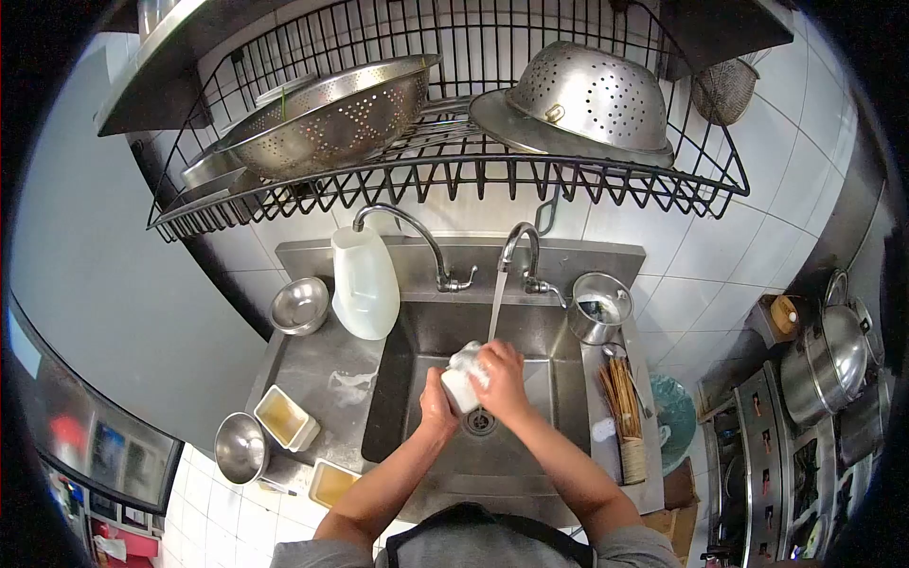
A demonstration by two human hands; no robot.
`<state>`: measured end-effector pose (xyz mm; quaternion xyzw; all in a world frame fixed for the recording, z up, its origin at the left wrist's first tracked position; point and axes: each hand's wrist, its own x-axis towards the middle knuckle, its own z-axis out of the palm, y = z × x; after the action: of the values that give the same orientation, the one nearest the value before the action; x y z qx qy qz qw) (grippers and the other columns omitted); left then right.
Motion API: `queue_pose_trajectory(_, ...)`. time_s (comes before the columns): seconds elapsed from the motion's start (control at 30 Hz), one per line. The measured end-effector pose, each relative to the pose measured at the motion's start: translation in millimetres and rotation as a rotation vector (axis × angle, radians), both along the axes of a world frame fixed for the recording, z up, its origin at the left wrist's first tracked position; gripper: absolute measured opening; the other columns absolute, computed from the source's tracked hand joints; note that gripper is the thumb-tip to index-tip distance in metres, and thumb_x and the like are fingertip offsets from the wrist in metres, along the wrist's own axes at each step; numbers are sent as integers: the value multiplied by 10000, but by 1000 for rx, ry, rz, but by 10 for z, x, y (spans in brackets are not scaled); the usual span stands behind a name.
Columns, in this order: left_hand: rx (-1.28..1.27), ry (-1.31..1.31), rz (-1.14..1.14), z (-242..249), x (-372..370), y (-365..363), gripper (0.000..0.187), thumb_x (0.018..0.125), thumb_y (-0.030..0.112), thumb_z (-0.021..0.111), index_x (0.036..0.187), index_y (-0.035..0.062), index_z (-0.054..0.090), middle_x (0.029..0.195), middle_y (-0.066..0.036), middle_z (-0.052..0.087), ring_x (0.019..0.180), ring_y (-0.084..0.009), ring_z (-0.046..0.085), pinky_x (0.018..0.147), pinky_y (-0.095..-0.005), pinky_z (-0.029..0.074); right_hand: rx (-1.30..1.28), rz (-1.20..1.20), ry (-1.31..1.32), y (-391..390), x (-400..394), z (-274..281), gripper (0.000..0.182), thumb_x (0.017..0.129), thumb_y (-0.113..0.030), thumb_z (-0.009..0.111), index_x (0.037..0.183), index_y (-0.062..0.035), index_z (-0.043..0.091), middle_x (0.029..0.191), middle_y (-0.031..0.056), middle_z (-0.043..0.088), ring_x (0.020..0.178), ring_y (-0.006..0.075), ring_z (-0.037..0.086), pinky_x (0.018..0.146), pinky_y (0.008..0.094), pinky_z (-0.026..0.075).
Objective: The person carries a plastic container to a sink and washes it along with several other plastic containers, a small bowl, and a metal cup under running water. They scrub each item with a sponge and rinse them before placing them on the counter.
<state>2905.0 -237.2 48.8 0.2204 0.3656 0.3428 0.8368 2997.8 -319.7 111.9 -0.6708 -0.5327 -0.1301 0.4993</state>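
Over the metal sink (pixel 407 379), my left hand (pixel 437 402) is closed around the side of a white container (pixel 460 390). Fingers of my right hand (pixel 502 379) are curled at the container's upper right, pressed on a white foamy lump (pixel 468 358); whether it is a sponge or cloth I cannot tell. Water (pixel 496 308) runs from the right faucet (pixel 519 241) just behind my hands. Below them the drain (pixel 479 420) shows in the basin. The left faucet (pixel 417 227) has no visible flow.
Left of the sink stand a translucent jug (pixel 365 289), metal bowls (pixel 300 305) and white containers with yellowish contents (pixel 284 417). On the right are a metal pot (pixel 600 308) and a bamboo brush (pixel 625 417). Colanders (pixel 331 118) rest on the wire rack (pixel 454 170) above.
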Motion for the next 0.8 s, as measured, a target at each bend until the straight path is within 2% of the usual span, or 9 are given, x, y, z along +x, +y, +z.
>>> queue_pose_trajectory(0.1,27,-4,-5,-81,-47,166,453,791,370,487,1039,-9,507,978,-122,567,863,-246,584,750,-399,482,75,-31,280,63,458,-181,242,596,-18,665,728,-4,463,727,133,467,703,309,486,626,343,399)
queue_pose_trajectory(0.17,19,8,49,38,-43,160,453,806,374,467,1046,-8,504,1001,-126,562,888,-247,580,761,-402,480,22,-10,209,27,326,-297,233,597,-54,680,764,-27,521,840,112,517,823,323,502,708,417,384)
queue_pose_trajectory(0.27,-45,-104,36,-191,52,207,441,826,366,438,1054,-4,507,1011,-124,562,896,-256,579,775,-406,478,-9,22,-34,-76,-193,-278,284,568,-93,696,806,-65,542,936,77,504,911,307,463,760,441,341)
queue_pose_trajectory(0.3,-72,-157,24,-219,77,223,441,829,369,434,1056,-2,507,1015,-123,562,896,-258,579,776,-407,478,-60,55,-59,-113,-226,-183,253,611,-97,681,788,-31,512,923,118,487,870,326,476,772,431,342)
queue_pose_trajectory(0.33,-68,-132,9,-262,69,232,448,835,379,419,1061,2,507,1022,-123,563,903,-261,578,784,-408,475,-2,35,-34,-78,-148,-197,240,613,-81,674,782,-27,513,914,117,489,859,323,476,763,428,344)
queue_pose_trajectory(0.43,-60,-68,-24,143,-6,106,474,853,412,373,1077,17,508,1044,-125,567,924,-273,577,809,-413,467,47,-47,86,15,259,-234,233,602,-47,659,782,-17,513,862,115,504,830,321,474,735,406,354)
queue_pose_trajectory(0.53,-19,-114,-6,-122,46,204,475,871,414,345,1094,24,497,1052,-121,568,955,-267,569,829,-413,458,31,-30,12,-43,53,-153,235,601,-43,662,779,-17,510,851,115,506,821,322,474,732,411,352)
queue_pose_trajectory(0.7,-59,-85,-30,13,8,156,447,878,404,347,1075,35,501,1049,-121,569,948,-261,570,828,-410,457,26,-70,73,-41,264,-192,239,600,-63,681,765,-30,511,874,104,506,839,311,476,742,398,347)
queue_pose_trajectory(0.8,-53,-108,-27,-126,55,224,440,865,393,369,1079,31,499,1036,-118,568,938,-255,571,825,-412,458,37,42,-32,-121,-85,-134,209,602,-45,685,709,-29,506,830,88,510,815,301,474,712,392,336)
